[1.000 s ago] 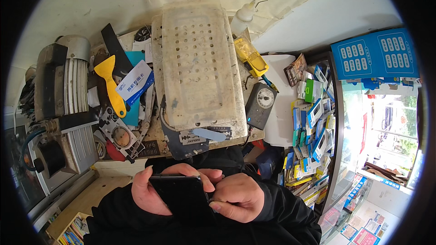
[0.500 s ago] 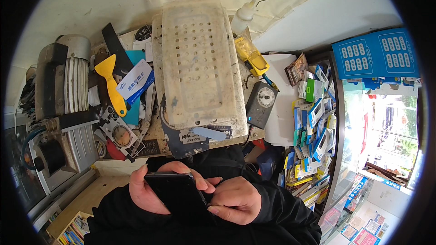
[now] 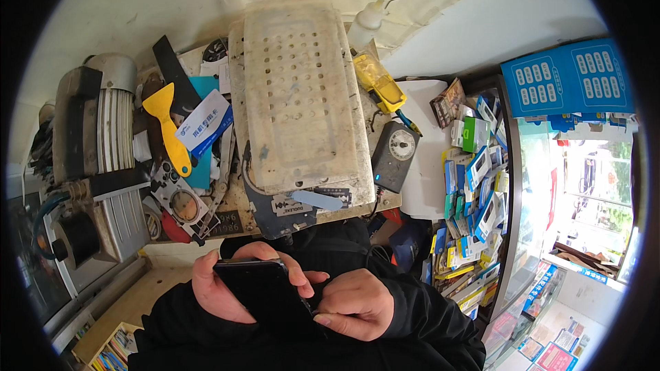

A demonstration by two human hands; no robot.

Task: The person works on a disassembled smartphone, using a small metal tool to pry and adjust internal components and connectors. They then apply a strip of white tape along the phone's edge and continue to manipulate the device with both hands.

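A black smartphone [image 3: 267, 297] rests tilted in my left hand [image 3: 218, 288], low in front of my dark clothing. The thumb lies along its left edge, and the fingers come round from behind to its upper right edge. My right hand [image 3: 357, 302] is closed against the phone's lower right side, fingers curled and thumb pressed inward. Whatever sits between that thumb and the fingers is hidden. The phone's face is dark.
A stained translucent perforated plastic cover [image 3: 295, 96] lies on the bench ahead. Near its front edge are a razor blade [image 3: 292, 207] and a pale blue strip [image 3: 317, 200]. Left are a yellow scraper [image 3: 165, 124] and machine [image 3: 113, 130]; right, a black dial box [image 3: 397, 156] and small packages [image 3: 474, 192].
The phone and my left hand have shifted slightly left and up. The left fingers have moved a little along the phone's edge; my right hand stays closed at its side.
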